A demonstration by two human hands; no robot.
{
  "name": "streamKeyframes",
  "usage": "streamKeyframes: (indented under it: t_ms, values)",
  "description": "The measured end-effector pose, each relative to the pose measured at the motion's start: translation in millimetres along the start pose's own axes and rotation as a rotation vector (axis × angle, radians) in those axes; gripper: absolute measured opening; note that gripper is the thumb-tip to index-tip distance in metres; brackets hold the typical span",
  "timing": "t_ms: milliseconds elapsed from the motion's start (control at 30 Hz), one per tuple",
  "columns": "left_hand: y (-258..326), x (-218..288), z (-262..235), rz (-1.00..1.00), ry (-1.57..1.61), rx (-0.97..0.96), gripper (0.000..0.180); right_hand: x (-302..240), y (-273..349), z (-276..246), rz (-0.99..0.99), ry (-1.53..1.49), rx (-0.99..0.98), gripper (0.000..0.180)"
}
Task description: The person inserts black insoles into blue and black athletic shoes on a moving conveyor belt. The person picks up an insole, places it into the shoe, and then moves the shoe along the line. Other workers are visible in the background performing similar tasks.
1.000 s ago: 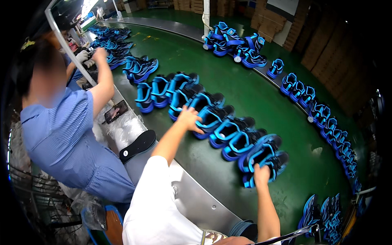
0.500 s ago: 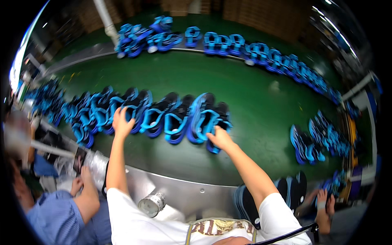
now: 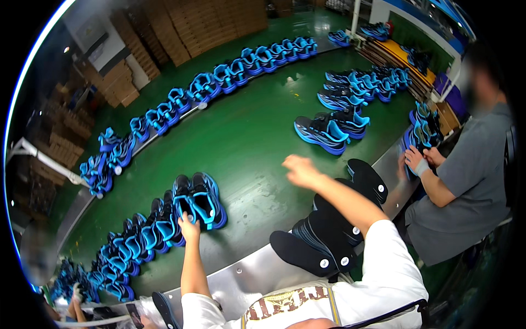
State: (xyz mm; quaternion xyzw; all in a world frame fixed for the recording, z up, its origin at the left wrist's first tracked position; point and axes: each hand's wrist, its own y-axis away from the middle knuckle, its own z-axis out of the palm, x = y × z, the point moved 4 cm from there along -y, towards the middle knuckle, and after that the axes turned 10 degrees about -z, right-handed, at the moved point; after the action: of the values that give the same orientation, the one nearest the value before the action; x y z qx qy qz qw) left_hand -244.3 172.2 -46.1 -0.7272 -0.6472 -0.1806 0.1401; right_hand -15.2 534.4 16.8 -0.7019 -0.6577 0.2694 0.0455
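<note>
A row of blue and black sports shoes (image 3: 164, 219) lies on the green conveyor belt (image 3: 246, 142). My left hand (image 3: 189, 226) rests on the heel of the last pair (image 3: 200, 200) in that row. My right hand (image 3: 298, 171) hovers open above the bare belt, holding nothing, blurred by motion. Just below my right forearm sits a stack of black insoles (image 3: 329, 230) on the metal edge of the line.
More blue shoes (image 3: 329, 129) lie on the belt at right, and a long row (image 3: 246, 63) runs along its far edge. A person in a grey shirt (image 3: 466, 186) at right handles shoes. Cardboard boxes (image 3: 192, 27) are stacked beyond the belt.
My view has swung to the right. My right hand has left the shoes and lifted over the belt. My left hand stays on the end pair of the row.
</note>
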Motion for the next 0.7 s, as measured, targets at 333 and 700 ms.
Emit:
streamKeyframes:
  t_ms: [333,700]
  values:
    - [25,13,-19,-0.139,-0.008,-0.157,0.061,234,145,-123,1.226,0.288,-0.202,0.07]
    - [131,1,-11,0.135,0.09,-0.133,0.029,293,135,-101,0.969,0.117,0.414,0.065]
